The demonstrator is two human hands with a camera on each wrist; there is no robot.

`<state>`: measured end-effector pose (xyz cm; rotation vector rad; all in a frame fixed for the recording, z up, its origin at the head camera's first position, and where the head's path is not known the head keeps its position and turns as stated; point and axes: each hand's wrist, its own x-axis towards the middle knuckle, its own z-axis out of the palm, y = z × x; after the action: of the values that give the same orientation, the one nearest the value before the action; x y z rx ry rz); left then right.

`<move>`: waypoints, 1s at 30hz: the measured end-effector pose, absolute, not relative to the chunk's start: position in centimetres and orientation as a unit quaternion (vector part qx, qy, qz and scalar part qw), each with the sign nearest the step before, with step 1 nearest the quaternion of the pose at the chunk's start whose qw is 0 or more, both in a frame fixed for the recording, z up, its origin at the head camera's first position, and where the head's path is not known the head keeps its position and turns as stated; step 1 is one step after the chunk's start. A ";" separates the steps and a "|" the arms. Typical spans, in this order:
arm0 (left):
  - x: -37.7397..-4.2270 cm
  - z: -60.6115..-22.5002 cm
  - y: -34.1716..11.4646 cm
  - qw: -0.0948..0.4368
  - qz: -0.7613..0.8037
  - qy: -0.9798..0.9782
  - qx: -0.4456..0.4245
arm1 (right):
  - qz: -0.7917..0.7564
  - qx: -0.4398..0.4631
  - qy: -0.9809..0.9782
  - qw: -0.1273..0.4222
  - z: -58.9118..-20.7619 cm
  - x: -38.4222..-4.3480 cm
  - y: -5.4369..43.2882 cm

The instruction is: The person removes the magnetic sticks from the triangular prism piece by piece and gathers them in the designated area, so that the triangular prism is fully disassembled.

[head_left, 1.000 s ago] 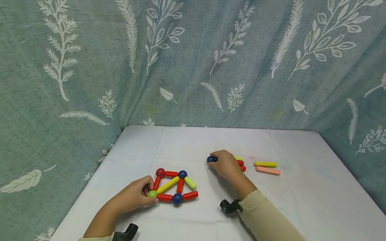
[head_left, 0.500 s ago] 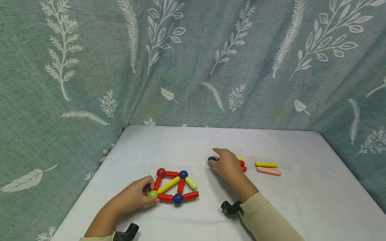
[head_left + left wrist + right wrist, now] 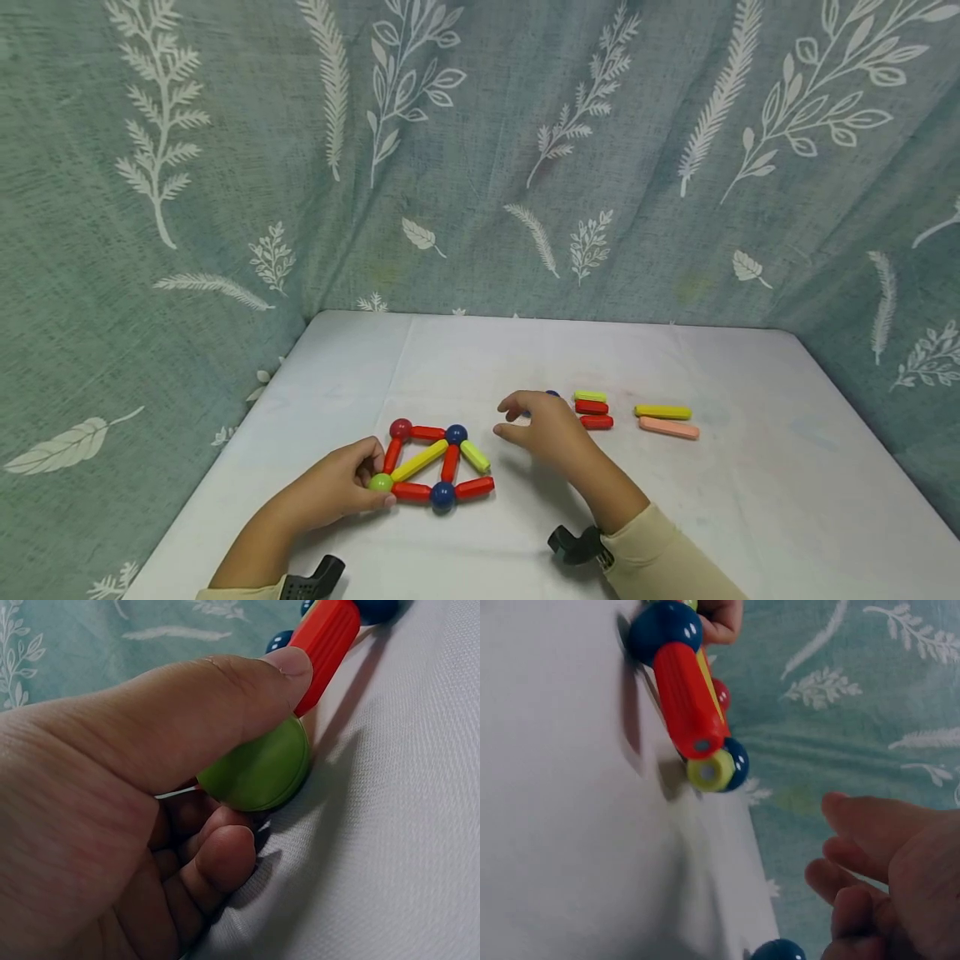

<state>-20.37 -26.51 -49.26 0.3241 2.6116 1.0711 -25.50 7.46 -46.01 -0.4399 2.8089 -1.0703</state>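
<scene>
My left hand point(image 3: 337, 483) holds the green ball point(image 3: 259, 769) at the near left corner of a flat frame of rods and balls, its thumb also against a red rod point(image 3: 330, 649). The frame joins a red ball point(image 3: 401, 429), two blue balls point(image 3: 442, 497), several red rods, a long yellow rod point(image 3: 420, 461) and a short yellow-green rod point(image 3: 476, 456). My right hand point(image 3: 547, 429) hovers right of the frame, fingers loosely bent, with nothing between them. Behind it, a blue ball point(image 3: 552, 392) shows partly. The right wrist view has a blue ball point(image 3: 778, 950) at its lower edge.
Beyond my right hand lie a yellow-green rod point(image 3: 590, 396) and two red rods point(image 3: 596, 422). Farther right are a yellow rod point(image 3: 663, 412) and an orange-pink rod point(image 3: 669, 428). A leaf-patterned curtain point(image 3: 480, 167) hangs behind the white table point(image 3: 750, 500).
My right hand has let go of a blue ball and moved slightly left and nearer, uncovering the red rods behind it. The left hand still holds the green ball.
</scene>
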 end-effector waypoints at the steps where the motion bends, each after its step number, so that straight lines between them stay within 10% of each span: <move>1: -20.4 -49.3 -26.5 0.149 0.373 0.909 0.114 | -0.353 -0.151 0.921 0.065 -46.1 -25.2 7.3; 30: -20.4 -49.2 -26.6 0.155 0.375 0.906 0.119 | -0.343 -0.207 0.898 0.182 -47.7 -21.3 6.5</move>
<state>-20.37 -26.57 -49.21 0.3399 2.5962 1.0729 -21.26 6.53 -47.74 -0.5842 2.5343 -0.9683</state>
